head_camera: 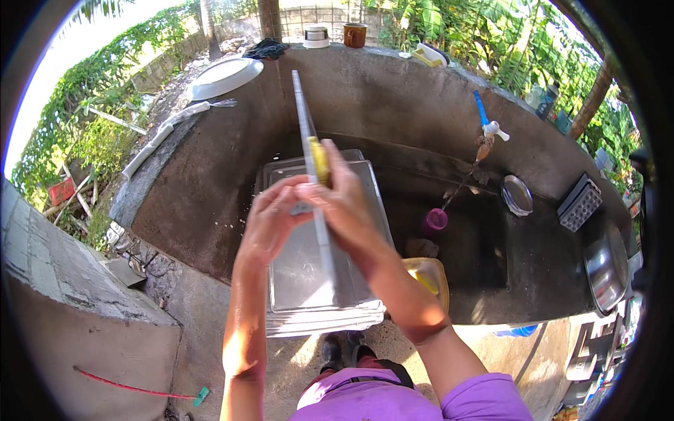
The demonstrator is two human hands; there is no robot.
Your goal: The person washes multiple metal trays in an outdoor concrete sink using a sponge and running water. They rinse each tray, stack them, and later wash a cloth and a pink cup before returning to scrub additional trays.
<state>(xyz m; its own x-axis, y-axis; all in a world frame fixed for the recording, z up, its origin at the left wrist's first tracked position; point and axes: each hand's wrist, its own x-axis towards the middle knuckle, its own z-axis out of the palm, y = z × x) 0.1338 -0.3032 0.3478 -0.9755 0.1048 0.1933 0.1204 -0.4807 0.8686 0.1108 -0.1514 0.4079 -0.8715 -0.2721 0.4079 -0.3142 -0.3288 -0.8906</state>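
A flat metal tray (301,113) stands nearly upright, seen almost edge-on, above a stack of similar trays (295,287). My left hand (271,218) grips its near edge from the left side. On the other side, my right hand (345,197) presses a yellow sponge (319,158) against the tray's face, its thumb by the edge. Both hands look slightly blurred. Under my right forearm, partly hidden, is a yellowish plastic tub (445,284) with something yellow inside.
Water runs from a faucet (492,129) into a pink cup (436,219) in the concrete sink (368,89). A round metal pan (517,196), a box grater (579,202) and a steel basin (605,268) stand to the right. A white oval basin (226,79) rests on the left ledge.
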